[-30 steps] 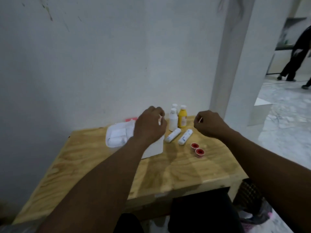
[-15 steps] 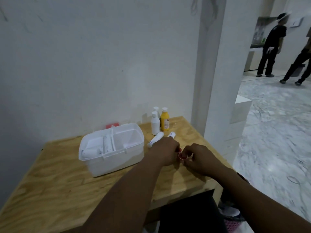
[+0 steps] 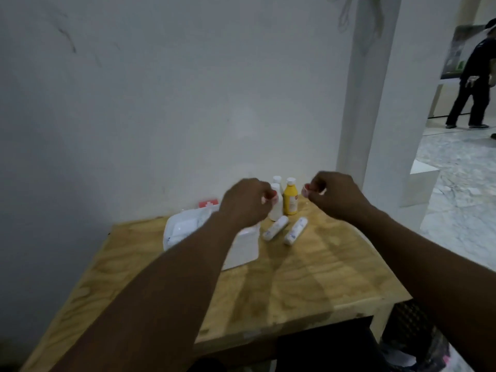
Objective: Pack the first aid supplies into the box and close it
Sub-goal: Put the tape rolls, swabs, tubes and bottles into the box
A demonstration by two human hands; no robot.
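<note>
My left hand (image 3: 245, 204) is raised over the open white first aid box (image 3: 241, 247) and pinches a small red-rimmed cup (image 3: 272, 197). My right hand (image 3: 336, 196) is held up to the right and pinches a second small red cup (image 3: 306, 189). Behind the hands stand a yellow bottle (image 3: 290, 198) and two white bottles (image 3: 276, 208). Two white tubes (image 3: 275, 228) lie on the wooden table (image 3: 308, 277) right of the box. The box's red-cross lid (image 3: 208, 204) shows behind it; my left arm hides much of the box.
A white wall runs behind the table and a white pillar (image 3: 375, 116) rises at its right rear. A person in dark clothes (image 3: 473, 76) stands far off at the right on a marble floor. A dark basket (image 3: 410, 331) sits below the table's right edge.
Both hands went down to the two red cups on the table, took one each, and have lifted them up. The table spot where the cups lay is now bare.
</note>
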